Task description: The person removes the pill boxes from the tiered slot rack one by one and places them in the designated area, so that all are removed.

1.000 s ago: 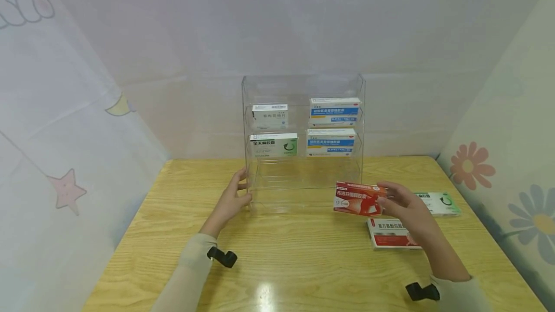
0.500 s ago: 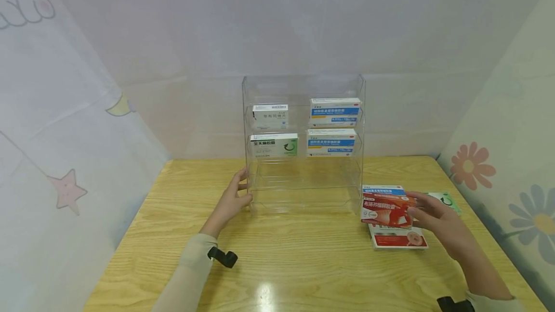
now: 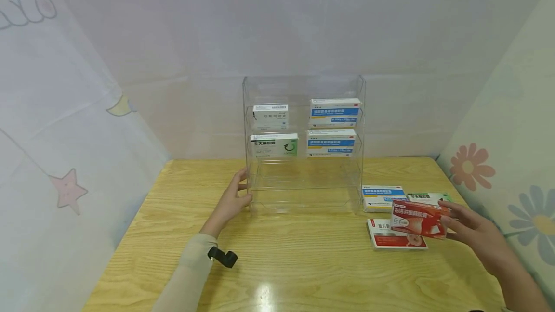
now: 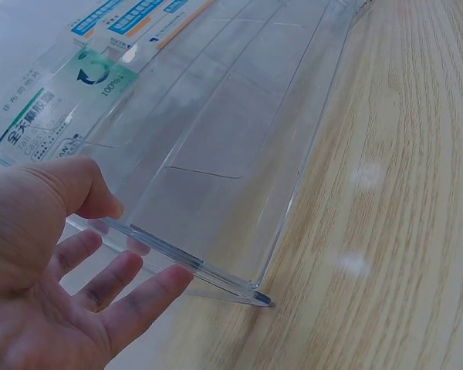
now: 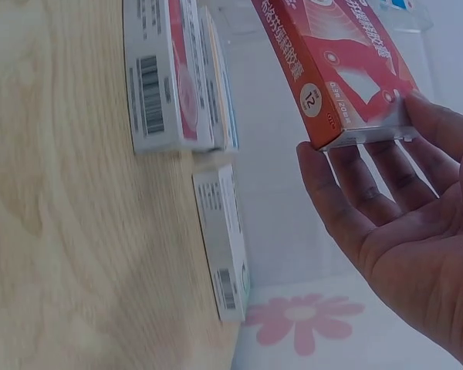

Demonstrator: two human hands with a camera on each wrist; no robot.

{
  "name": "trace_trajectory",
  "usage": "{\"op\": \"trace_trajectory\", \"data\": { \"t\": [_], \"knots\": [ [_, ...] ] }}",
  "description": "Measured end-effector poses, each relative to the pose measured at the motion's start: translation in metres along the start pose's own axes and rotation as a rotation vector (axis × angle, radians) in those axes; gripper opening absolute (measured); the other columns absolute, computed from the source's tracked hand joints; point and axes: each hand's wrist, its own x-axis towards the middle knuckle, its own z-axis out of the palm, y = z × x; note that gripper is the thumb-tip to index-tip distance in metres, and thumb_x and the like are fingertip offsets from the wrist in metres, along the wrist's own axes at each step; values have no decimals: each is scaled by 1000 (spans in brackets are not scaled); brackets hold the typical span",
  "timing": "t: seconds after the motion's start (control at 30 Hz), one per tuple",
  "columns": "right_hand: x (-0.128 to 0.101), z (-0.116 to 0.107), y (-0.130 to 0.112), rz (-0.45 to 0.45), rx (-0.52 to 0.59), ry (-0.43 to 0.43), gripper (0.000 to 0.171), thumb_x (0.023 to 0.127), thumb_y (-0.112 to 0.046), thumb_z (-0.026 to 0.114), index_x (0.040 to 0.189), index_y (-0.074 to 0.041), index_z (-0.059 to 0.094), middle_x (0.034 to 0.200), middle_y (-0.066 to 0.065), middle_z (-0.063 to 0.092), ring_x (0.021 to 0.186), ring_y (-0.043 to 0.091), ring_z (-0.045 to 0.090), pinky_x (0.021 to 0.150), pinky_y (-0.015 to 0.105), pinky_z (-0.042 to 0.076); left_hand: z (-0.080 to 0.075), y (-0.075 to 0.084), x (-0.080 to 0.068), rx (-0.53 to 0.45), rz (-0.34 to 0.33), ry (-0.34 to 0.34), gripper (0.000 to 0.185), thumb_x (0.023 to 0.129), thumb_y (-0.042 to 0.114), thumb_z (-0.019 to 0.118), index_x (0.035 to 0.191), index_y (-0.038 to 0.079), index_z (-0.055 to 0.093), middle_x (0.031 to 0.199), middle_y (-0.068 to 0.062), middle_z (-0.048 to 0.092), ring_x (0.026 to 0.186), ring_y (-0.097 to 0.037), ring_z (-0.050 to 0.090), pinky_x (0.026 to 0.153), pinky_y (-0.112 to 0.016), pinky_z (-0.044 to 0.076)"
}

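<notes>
- Moved since a second ago: the red rectangular cardboard medicine box (image 3: 417, 218) has travelled from in front of the clear acrylic tiered display rack (image 3: 303, 143) rightward, and now hangs above the loose boxes at the table's right end; the left hand has not shifted.
- Head view: right hand (image 3: 474, 235) pinches the red box by its end, fingers curled round it, above a red-and-white flat box (image 3: 383, 240) lying on the light wooden table (image 3: 303, 264). A blue-and-white box (image 3: 382, 197) and a green-and-white box (image 3: 427, 198) lie just behind. Left hand (image 3: 231, 200) rests flat-fingered against the rack's lower left corner. Four boxes stand on the rack's upper tiers; the lower tiers hold nothing. By my judgement the sorting is partly done, with several boxes left outside the rack.
- Left wrist view: straight fingers (image 4: 123, 297) and thumb bracket the rack's bottom edge.
- Right wrist view: fingers (image 5: 347, 208) clamp the red box's end.
- Room: pale curtains with star, moon and flower prints enclose the table.
</notes>
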Motion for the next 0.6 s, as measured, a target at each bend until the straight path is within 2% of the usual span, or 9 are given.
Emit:
{"op": "trace_trajectory", "data": {
  "t": [0.17, 0.27, 0.43, 0.6],
  "knots": [
    [-5, -11, 10, 2, -23, -15, 47, 107, -14, 49, 154, -15, 41, 115, -23, 60, 97, 2, 66, 76, 30, 60, -1, -1, 1, 5, 2, -1, 82, 97, 3, 57, 163, 29, 16, 161, -9, 26, 139, -37, 41, 88, -42, 57],
    [-7, -18, 16, 28, -49, -28, 47, 108, -17, 47, 153, -10, 40, 116, -26, 57, 96, 2, 66, 76, 30, 60, -1, -2, 0, 8, 4, -2, 81, 96, 3, 57, 163, 28, 17, 161, -9, 26, 139, -38, 40, 88, -43, 57],
    [-8, -30, 28, 110, -63, -53, 52, 109, -27, 45, 157, -10, 34, 118, -35, 45, 96, -6, 62, 75, 30, 60, -1, -2, 0, 10, 1, -3, 81, 97, 4, 58, 162, 28, 17, 161, -9, 26, 139, -38, 39, 87, -44, 56],
    [-9, -42, 38, 143, -62, -69, 54, 110, -29, 42, 158, -8, 31, 118, -41, 40, 97, -12, 58, 74, 28, 59, -1, 0, -1, 11, -3, -12, 82, 97, 5, 57, 163, 29, 15, 161, -7, 25, 138, -37, 38, 88, -45, 56]
  ]
}}
